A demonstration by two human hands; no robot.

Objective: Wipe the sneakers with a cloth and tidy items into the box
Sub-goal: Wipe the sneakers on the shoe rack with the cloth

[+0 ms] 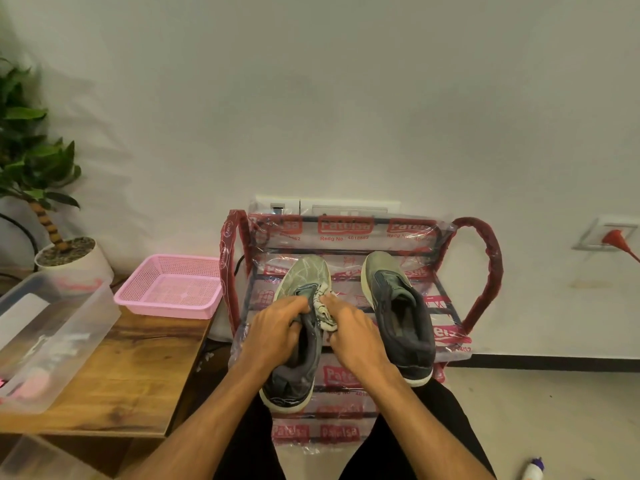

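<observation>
Two grey-green mesh sneakers: one [398,306] rests at 2 o'clock on the plastic-wrapped red metal rack [485,271]. The other sneaker [304,280] is at centre, its heel overhanging the rack's near edge, with bare bars between the pair. One pale crumpled cloth [323,308], one clear plastic box [100,323] at 9 o'clock and one pink mesh basket [166,308] at 10. The left hand [277,327] curls tightly into the centre sneaker's collar. The right hand [353,330] pinches the cloth against its tongue.

The left sneaker [304,277] and right sneaker [391,289] are grey-green with pale soles. The cloth [322,308] is whitish-grey. The basket [169,289] is pink, with mesh pattern. The rack [485,271] is red, the table [138,368] brown wood-grain.
</observation>
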